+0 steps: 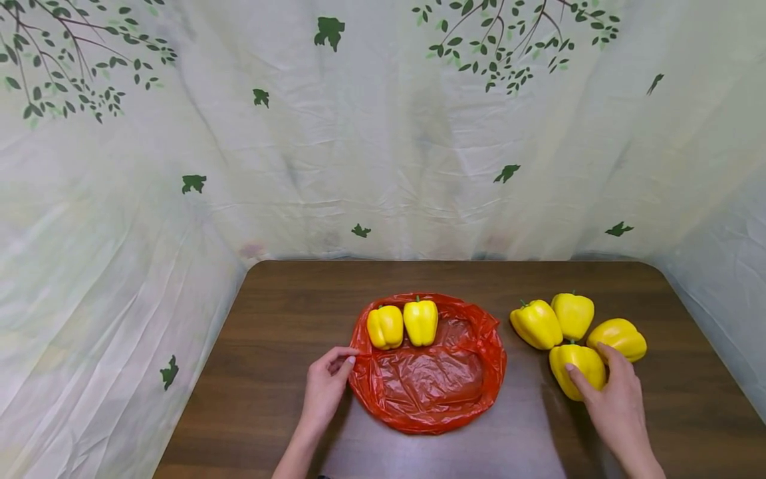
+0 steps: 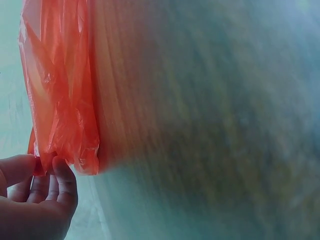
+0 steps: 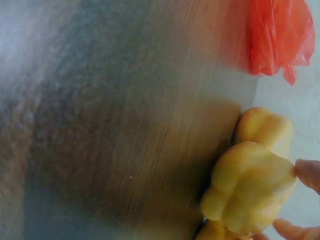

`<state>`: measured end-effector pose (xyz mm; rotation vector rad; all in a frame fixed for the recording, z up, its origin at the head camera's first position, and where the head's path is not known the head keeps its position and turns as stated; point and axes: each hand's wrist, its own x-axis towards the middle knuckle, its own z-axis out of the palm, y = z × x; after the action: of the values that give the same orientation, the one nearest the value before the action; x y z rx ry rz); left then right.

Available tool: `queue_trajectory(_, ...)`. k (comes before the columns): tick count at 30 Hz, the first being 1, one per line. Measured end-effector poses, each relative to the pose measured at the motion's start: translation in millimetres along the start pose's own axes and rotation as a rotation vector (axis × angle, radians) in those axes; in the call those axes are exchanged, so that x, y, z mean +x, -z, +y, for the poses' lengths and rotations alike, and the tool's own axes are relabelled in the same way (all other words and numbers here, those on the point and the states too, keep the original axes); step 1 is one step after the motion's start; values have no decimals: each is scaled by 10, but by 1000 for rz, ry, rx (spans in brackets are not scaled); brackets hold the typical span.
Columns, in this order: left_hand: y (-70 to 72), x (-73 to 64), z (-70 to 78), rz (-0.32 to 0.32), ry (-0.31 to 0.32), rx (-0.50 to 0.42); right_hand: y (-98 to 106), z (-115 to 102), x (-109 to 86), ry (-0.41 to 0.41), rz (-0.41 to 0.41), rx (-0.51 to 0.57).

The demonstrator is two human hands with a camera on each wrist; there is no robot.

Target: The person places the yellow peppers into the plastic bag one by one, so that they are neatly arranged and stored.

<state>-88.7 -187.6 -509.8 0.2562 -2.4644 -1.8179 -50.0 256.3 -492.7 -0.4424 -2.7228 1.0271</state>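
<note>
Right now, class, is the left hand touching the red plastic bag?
Touching. The left wrist view shows it plainly: the left hand pinches the edge of the red plastic bag, with no gap between them.

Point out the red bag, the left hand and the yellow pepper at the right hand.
Red bag (image 1: 432, 382), head view: its bare inner surface.
Left hand (image 1: 324, 384), head view: middle of the hand.
Yellow pepper (image 1: 579, 359), head view: its upward-facing side.

Bright head view, pale glare on the tabletop (image 1: 473, 454); dimmer, hazy wrist views.
</note>
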Motion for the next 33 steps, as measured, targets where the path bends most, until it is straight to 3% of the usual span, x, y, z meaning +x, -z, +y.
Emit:
queue_trajectory(7, 3, -6, 5, -5, -23, -20, 37, -3, 81, -189, -173, -16)
queue_trajectory(11, -3, -12, 12, -4, -27, -28, 73, 19, 111, -221, -241, -21)
queue_trajectory(24, -16, 5, -4, -1, -4, -4, 127, 77, 125, -209, -249, -62)
queue_trajectory(33, -18, -6, 3, -1, 2, 0, 192, 73, 91, -254, -264, -76)
